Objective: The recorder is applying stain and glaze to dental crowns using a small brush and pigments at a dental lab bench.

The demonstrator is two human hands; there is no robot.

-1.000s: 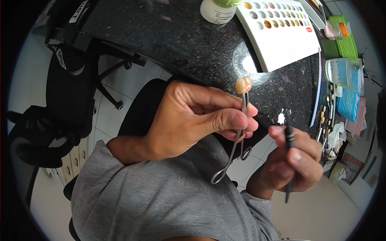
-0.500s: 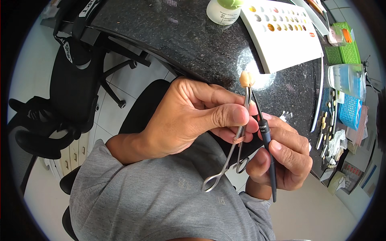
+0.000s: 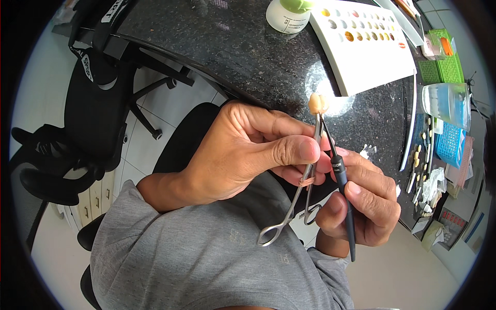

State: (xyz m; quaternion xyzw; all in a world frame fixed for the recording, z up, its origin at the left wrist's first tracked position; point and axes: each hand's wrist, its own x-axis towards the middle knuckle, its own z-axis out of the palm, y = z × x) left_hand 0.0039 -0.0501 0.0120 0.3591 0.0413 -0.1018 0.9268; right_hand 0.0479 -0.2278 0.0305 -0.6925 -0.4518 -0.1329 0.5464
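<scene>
My left hand [image 3: 227,152] is closed around metal ring-handled forceps [image 3: 274,233], pinching them between thumb and fingers. A pinkish band is wrapped round the shanks. At the upper end of the forceps sits a yellowish tooth-shaped dental crown [image 3: 314,104]. My right hand [image 3: 374,204] holds a slim brush [image 3: 345,199] with a dark handle like a pen. Its thin tip reaches up to the lower edge of the crown; whether it touches cannot be made out. The fingertips of both hands are close together beside the forceps.
On the black speckled table [image 3: 227,51] stand a white palette [image 3: 361,64] with rows of coloured wells and a white jar [image 3: 287,18] with a green lid. Green baskets [image 3: 449,67], a clear container [image 3: 447,103], a blue basket [image 3: 448,139] and several tooth-tipped sticks line the right side.
The crown has tilted slightly and dropped a little, and the forceps' rings have shifted a touch left. The brush tip has moved slightly down with it. Both hands keep their hold.
</scene>
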